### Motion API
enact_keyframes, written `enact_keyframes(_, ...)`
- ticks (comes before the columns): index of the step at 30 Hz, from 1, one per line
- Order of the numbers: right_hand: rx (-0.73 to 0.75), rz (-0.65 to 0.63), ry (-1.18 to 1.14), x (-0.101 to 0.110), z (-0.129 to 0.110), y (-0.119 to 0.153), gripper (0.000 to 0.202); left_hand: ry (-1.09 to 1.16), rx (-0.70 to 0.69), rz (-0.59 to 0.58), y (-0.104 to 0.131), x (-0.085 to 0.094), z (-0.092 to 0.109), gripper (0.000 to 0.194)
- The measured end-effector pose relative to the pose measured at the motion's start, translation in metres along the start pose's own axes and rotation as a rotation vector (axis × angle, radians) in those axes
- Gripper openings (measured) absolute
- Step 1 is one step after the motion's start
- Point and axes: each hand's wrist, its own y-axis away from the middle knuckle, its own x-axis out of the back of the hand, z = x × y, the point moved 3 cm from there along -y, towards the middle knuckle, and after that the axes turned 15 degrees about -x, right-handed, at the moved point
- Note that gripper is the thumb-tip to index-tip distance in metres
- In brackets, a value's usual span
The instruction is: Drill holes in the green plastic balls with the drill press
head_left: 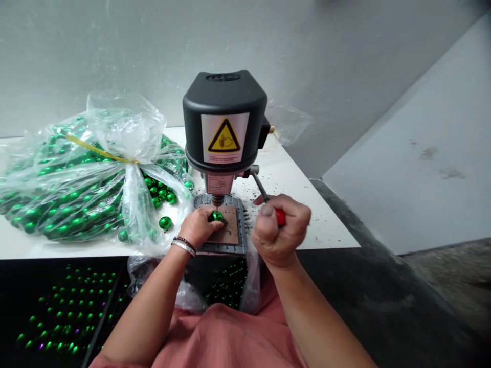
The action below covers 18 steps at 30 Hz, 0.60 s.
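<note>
From where I stand, the white table (299, 214) is crowded on the person's left: a big clear plastic bag (132, 135), bulging with shiny green balls (72, 204), is gathered by a yellow tie (90, 148). Some balls spill toward the drill press (226, 97), and one loose ball (165, 223) sits by itself just beside the left hand (196, 226). The machine's dark housing, with its warning label (225, 138) facing the person, blocks the view of the tabletop behind it. Dark crumbs lie scattered around its metal base (241, 220), mostly to the right. Below the table's front edge, more green balls (71, 306) lie spread over something dark, and crumpled clear plastic (192, 294) hangs near the person's lap.

The green ball being worked (217, 216) rests on a brown board (230, 230) on the base, directly beneath the bit (217, 207); I can't tell whether the tip has gone in. The left arm reaches forward, bracelets (184, 246) at the wrist, thumb and fingers pinched about that ball. The right hand (282, 230) is raised, a fist wrapped around the red knob (281, 217) of the slanting lever (260, 186), forearm angled in from the right.
</note>
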Motion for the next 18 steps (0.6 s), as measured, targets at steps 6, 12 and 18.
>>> enact_keyframes(6, -0.123, 0.039, 0.094, 0.002, -0.030, -0.053, 0.010, 0.063, 0.075, 0.042, 0.022, 0.013, 0.005, 0.029)
enact_keyframes(12, -0.163, 0.016, 0.051, 0.000, -0.033, -0.063, 0.010, 0.400, -0.125, -0.223, 0.055, 0.022, 0.018, 0.049)
enact_keyframes(18, -0.163, 0.001, 0.019, 0.000, -0.032, -0.061, 0.010, 0.554, 0.067, 0.045, 0.051, 0.022, 0.005, 0.045)
